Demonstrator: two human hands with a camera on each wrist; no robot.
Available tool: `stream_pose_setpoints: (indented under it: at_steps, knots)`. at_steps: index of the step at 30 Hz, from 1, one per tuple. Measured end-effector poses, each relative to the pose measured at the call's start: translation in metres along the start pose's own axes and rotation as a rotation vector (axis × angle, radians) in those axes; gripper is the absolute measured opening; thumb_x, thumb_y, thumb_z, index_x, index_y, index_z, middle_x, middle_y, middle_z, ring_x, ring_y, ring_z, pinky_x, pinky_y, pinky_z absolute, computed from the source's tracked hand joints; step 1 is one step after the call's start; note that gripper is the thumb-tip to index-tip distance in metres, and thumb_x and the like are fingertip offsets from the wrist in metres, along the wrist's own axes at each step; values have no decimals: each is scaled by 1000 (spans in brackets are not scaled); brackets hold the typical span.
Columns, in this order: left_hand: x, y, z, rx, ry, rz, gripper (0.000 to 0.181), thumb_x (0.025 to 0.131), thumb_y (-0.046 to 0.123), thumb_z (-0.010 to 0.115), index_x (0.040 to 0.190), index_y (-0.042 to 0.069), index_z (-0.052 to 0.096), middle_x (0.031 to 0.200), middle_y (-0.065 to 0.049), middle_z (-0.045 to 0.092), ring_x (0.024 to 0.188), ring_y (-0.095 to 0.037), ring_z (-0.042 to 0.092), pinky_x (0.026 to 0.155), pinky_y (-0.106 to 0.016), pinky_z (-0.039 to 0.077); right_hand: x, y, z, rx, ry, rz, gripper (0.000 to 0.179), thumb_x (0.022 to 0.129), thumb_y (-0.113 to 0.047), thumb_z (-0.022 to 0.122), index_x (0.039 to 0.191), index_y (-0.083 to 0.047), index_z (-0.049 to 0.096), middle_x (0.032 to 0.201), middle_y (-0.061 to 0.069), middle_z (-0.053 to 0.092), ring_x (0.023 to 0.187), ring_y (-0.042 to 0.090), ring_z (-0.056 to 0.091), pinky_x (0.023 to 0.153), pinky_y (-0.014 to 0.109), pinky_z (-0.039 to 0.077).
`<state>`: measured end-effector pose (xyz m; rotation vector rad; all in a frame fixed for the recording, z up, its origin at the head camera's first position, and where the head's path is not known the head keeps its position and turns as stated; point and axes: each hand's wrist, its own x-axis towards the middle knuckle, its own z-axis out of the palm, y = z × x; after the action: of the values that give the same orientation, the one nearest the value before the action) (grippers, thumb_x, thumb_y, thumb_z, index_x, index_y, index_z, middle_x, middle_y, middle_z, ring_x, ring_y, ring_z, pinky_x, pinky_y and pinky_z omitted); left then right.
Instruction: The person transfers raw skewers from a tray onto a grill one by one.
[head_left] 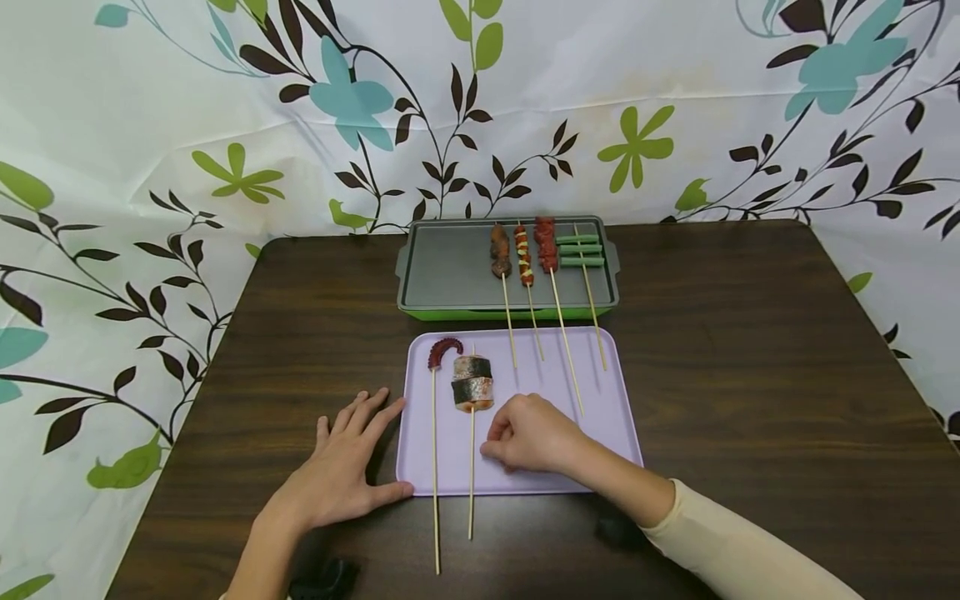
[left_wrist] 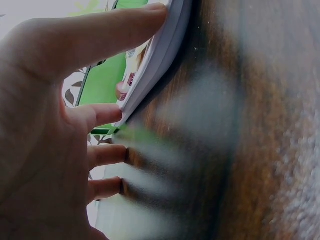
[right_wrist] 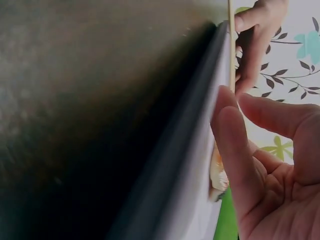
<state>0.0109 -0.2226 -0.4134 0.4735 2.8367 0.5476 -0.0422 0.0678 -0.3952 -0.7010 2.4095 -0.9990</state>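
Observation:
My left hand has its fingers spread, with the thumb and index fingertip at the left edge of the lilac tray. On the tray lie a tentacle skewer, dark red and curled at its tip, and a skewer of fish chunks with dark skin bands; both sticks run past the front rim. My right hand hovers over the tray's middle, just right of the fish skewer's stick. In the right wrist view its thumb and fingers bend toward each other, a narrow gap between the tips, close to a thin stick.
Behind the tray stands a grey grill pan on a green base. Across it lie a brown meat skewer, a striped sausage skewer, a red meat skewer and a green vegetable skewer, sticks reaching over the tray.

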Motion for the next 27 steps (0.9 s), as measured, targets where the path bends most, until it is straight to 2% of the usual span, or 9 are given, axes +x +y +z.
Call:
stream_pose_setpoints:
  at_steps: [5, 10, 22, 27]
  knots:
    - [0, 0, -1, -1, 7, 6, 102, 71, 71, 71, 154, 28, 30, 159, -11, 25, 144, -43, 17, 94, -83, 12, 4, 1, 6, 106, -58, 76, 18, 86, -21, 74, 68, -18, 72, 49, -10, 61, 49, 7, 61, 53, 25, 43]
    - [-1, -1, -1, -8, -4, -10, 103, 71, 71, 72, 155, 29, 29, 160, -9, 23, 145, -42, 14, 95, -83, 11, 7, -1, 10, 151, -78, 100, 23, 86, -24, 74, 64, -18, 70, 50, -7, 62, 48, 11, 63, 48, 24, 40]
    - [1, -2, 1, -2, -11, -15, 104, 70, 74, 70, 155, 32, 26, 161, -8, 21, 146, -40, 13, 97, -82, 10, 11, -4, 15, 122, -88, 100, 28, 85, -23, 74, 59, -18, 66, 48, -7, 61, 44, 7, 57, 47, 25, 39]
    - [0, -1, 0, 0, -11, -18, 104, 70, 74, 70, 155, 31, 27, 160, -9, 22, 145, -41, 14, 97, -82, 11, 12, -2, 15, 138, -96, 96, 25, 85, -20, 74, 61, -18, 67, 49, -7, 62, 46, 9, 60, 49, 25, 41]
